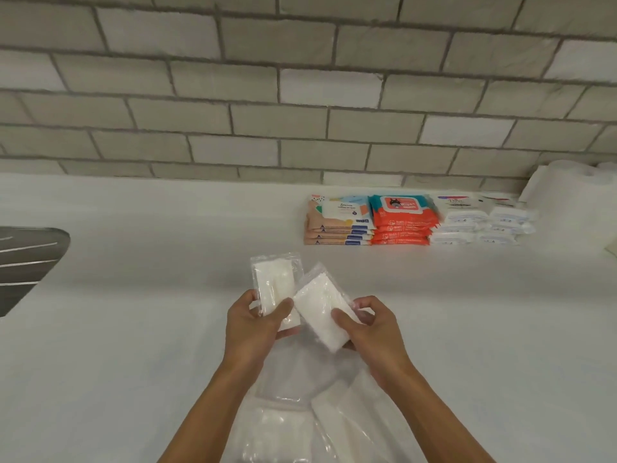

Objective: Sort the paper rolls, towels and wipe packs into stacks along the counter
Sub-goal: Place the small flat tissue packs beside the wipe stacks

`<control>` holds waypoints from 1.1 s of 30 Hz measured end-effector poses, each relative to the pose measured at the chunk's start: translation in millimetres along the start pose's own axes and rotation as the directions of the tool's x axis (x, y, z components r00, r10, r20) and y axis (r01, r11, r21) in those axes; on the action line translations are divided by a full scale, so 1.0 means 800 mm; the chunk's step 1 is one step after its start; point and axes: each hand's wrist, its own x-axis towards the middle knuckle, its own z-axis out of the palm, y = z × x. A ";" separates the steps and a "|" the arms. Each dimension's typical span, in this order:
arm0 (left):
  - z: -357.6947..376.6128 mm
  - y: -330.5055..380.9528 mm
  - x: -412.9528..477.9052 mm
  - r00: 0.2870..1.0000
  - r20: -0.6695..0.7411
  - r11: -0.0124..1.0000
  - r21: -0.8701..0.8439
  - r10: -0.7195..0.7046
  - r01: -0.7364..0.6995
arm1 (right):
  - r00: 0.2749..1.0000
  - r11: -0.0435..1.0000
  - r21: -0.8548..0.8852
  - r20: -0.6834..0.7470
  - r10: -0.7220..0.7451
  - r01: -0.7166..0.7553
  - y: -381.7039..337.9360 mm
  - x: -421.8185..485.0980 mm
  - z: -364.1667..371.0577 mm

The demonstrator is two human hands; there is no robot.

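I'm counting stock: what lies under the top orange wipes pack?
Under the top orange pack lie at least three more orange packs, only front edges showing, on the counter. Their top faces are covered.

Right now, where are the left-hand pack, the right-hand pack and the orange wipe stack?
left-hand pack (274, 285): head view, middle of its white pad.
right-hand pack (318, 307): head view, middle of its white pad.
orange wipe stack (402, 204): head view, top pack's lid.

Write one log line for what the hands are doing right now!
left hand: grips white pack | right hand: grips second white pack | both above counter | wipe pack stacks: by tiled wall
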 end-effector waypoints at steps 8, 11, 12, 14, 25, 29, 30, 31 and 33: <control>-0.041 0.015 0.069 0.997 -0.079 1.000 -0.002 0.026 -0.027 | 0.975 0.987 -0.143 0.216 -0.047 0.079 -0.027 0.051 0.060; -0.054 0.024 0.106 0.996 -0.093 1.000 0.023 0.012 -0.009 | 0.989 0.980 -0.180 0.137 -0.059 0.083 -0.040 0.088 0.082; -0.057 0.027 0.119 0.995 -0.098 0.999 0.038 0.009 -0.005 | 0.991 0.973 -0.214 0.114 -0.066 0.089 -0.045 0.100 0.090; -0.061 0.033 0.147 0.994 -0.106 0.997 0.077 0.016 -0.008 | 0.994 0.959 -0.265 0.076 -0.084 0.101 -0.055 0.122 0.105; -0.032 0.041 0.294 0.988 -0.146 0.923 0.386 0.052 0.008 | 0.963 0.732 -0.634 0.084 -0.257 0.251 -0.071 0.249 0.203; -0.026 0.034 0.316 0.992 -0.103 0.842 0.539 0.070 -0.003 | 0.962 0.628 -0.739 0.108 -0.249 0.245 -0.062 0.274 0.212; -0.027 0.032 0.319 0.993 -0.085 0.809 0.587 0.077 -0.013 | 0.963 0.615 -0.750 0.111 -0.246 0.244 -0.061 0.277 0.213; -0.028 0.029 0.321 0.994 -0.068 0.772 0.636 0.082 -0.020 | 0.963 0.593 -0.767 0.124 -0.241 0.247 -0.060 0.277 0.213; -0.031 0.024 0.323 0.994 -0.038 0.696 0.717 0.105 -0.046 | 0.960 0.527 -0.809 0.154 -0.235 0.259 -0.059 0.270 0.214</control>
